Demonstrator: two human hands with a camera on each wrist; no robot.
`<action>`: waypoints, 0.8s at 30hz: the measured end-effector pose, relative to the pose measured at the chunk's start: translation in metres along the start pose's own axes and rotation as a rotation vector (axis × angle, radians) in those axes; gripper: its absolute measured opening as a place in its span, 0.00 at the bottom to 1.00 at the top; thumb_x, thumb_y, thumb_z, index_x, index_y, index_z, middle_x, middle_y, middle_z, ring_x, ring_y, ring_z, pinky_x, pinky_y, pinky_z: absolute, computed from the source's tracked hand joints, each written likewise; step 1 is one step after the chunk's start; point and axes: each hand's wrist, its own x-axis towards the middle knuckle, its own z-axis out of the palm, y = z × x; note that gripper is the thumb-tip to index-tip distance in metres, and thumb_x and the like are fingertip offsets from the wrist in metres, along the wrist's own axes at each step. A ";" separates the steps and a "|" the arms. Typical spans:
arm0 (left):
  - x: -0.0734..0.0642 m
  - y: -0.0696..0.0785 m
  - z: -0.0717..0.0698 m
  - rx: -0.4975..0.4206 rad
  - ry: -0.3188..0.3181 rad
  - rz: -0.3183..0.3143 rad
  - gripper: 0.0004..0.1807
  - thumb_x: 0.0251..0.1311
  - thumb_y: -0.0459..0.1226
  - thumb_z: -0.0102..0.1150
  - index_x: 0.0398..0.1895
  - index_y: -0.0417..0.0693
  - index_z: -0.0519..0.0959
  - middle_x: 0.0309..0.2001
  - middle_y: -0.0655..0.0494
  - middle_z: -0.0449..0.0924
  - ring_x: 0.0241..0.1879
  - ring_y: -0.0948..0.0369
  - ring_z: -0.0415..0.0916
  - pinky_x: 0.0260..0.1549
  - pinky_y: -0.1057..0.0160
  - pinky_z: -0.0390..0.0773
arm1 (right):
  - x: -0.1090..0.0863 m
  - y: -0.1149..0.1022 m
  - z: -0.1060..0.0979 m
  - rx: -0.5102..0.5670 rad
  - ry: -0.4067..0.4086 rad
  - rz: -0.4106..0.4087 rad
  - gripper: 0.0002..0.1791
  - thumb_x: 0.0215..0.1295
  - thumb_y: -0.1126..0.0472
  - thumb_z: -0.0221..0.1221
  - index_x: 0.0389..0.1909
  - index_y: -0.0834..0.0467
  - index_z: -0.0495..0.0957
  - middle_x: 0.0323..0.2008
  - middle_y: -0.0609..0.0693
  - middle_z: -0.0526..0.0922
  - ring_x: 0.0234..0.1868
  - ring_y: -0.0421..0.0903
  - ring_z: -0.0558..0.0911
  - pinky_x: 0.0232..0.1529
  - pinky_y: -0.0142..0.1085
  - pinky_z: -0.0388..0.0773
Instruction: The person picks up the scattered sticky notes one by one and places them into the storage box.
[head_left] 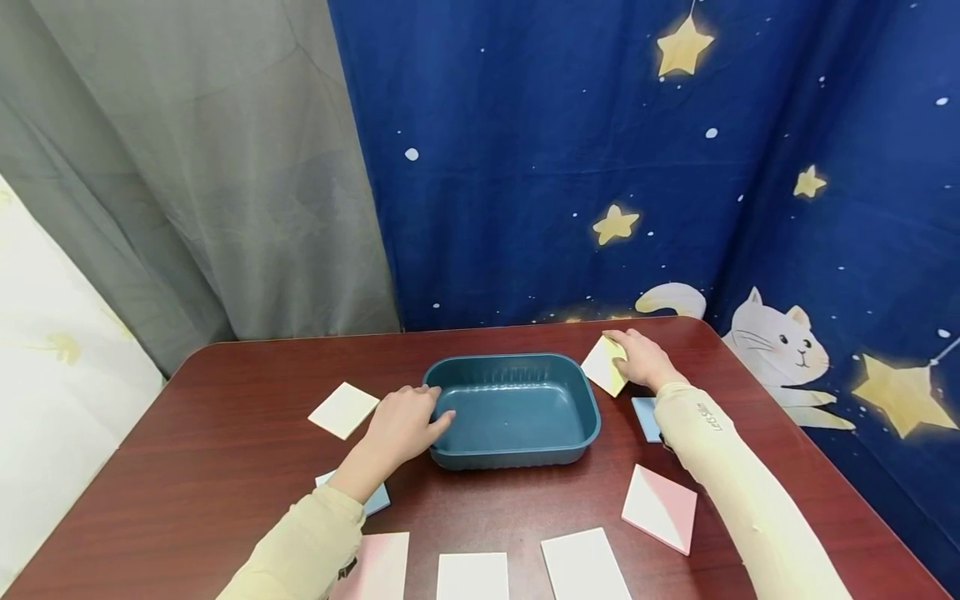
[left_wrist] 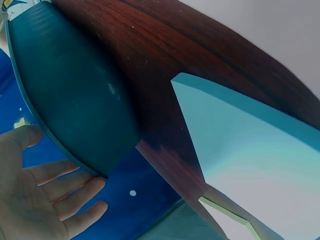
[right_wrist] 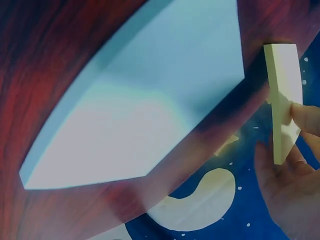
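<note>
A dark teal plastic bin stands on the table. My left hand is at its left end, fingers loosely bent; in the left wrist view fingertips touch the bin's rim. To the right of the bin, my right hand pinches a pale yellow sticky note pad. The right wrist view shows the thumb on one face of that yellow pad and fingers behind it. A blue pad lies below the right hand, and another blue pad is partly hidden under the left forearm.
A yellow pad lies left of the bin. Pink pads and white-looking pads lie toward the near edge. The reddish-brown table ends at a grey curtain and a blue starry curtain.
</note>
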 end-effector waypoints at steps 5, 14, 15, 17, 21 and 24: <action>0.000 0.000 0.000 -0.004 -0.007 -0.005 0.23 0.53 0.48 0.56 0.42 0.37 0.77 0.38 0.45 0.78 0.32 0.52 0.75 0.29 0.56 0.75 | 0.002 -0.002 -0.003 0.021 0.031 -0.072 0.27 0.52 0.71 0.54 0.57 0.62 0.67 0.40 0.61 0.71 0.35 0.55 0.72 0.37 0.48 0.69; 0.001 -0.002 0.002 0.001 -0.001 0.000 0.23 0.53 0.48 0.56 0.42 0.38 0.77 0.38 0.45 0.78 0.31 0.52 0.75 0.28 0.56 0.75 | 0.002 -0.012 -0.012 0.012 0.029 -0.119 0.26 0.52 0.72 0.52 0.56 0.59 0.69 0.39 0.57 0.72 0.31 0.51 0.71 0.32 0.43 0.68; 0.001 -0.002 0.002 0.001 -0.001 0.001 0.23 0.53 0.48 0.56 0.42 0.38 0.77 0.38 0.45 0.78 0.31 0.52 0.75 0.29 0.56 0.75 | 0.002 -0.013 -0.013 0.004 0.031 -0.125 0.26 0.52 0.72 0.52 0.56 0.59 0.69 0.39 0.58 0.72 0.32 0.52 0.71 0.32 0.44 0.68; 0.001 -0.002 0.002 -0.003 -0.003 0.001 0.23 0.53 0.48 0.56 0.42 0.38 0.77 0.37 0.45 0.79 0.31 0.52 0.75 0.28 0.56 0.75 | 0.001 -0.015 -0.016 -0.010 0.038 -0.136 0.26 0.53 0.72 0.51 0.55 0.58 0.69 0.42 0.59 0.72 0.34 0.53 0.72 0.34 0.46 0.69; 0.001 -0.002 0.002 -0.009 -0.008 -0.002 0.23 0.53 0.48 0.56 0.42 0.37 0.77 0.38 0.44 0.78 0.32 0.52 0.75 0.29 0.55 0.75 | -0.001 -0.019 -0.022 -0.029 0.061 -0.167 0.25 0.53 0.72 0.51 0.55 0.58 0.70 0.47 0.60 0.72 0.41 0.56 0.74 0.37 0.49 0.69; 0.001 -0.002 0.002 -0.006 -0.006 -0.004 0.23 0.53 0.48 0.55 0.43 0.37 0.77 0.39 0.44 0.78 0.33 0.52 0.75 0.30 0.55 0.75 | -0.003 -0.023 -0.028 -0.032 0.079 -0.194 0.25 0.52 0.72 0.51 0.54 0.58 0.71 0.46 0.60 0.72 0.40 0.55 0.74 0.37 0.48 0.70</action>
